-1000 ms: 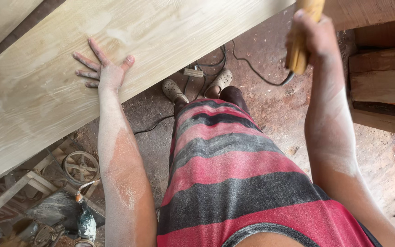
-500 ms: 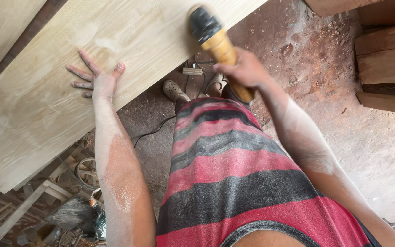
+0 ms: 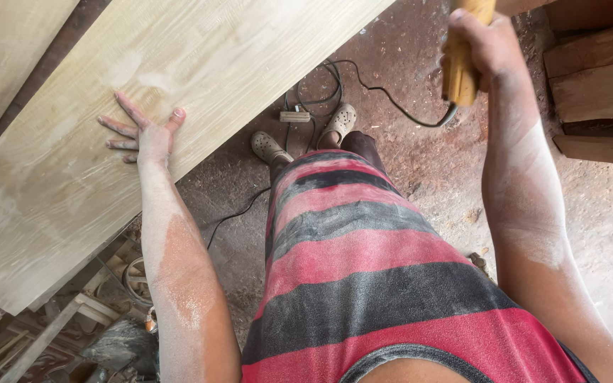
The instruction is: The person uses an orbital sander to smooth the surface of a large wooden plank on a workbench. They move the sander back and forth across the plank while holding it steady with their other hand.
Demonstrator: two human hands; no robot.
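The pale wooden board point(image 3: 200, 78) slants across in front of me, upper left of my legs; it looks stiff, heavy and dusty-slick, best steadied flat-palmed on its face or gripped by its long edge. My left hand point(image 3: 147, 135) lies on it with fingers spread wide, holding nothing. My right hand point(image 3: 480, 46) is raised off to the right, closed tight around the yellow power tool point(image 3: 462, 67), its cord point(image 3: 363, 81) trailing over the dirt floor point(image 3: 427, 156).

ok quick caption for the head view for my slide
Left hand flat on a pale plank, right hand lifting a yellow corded tool clear above the dusty floor.
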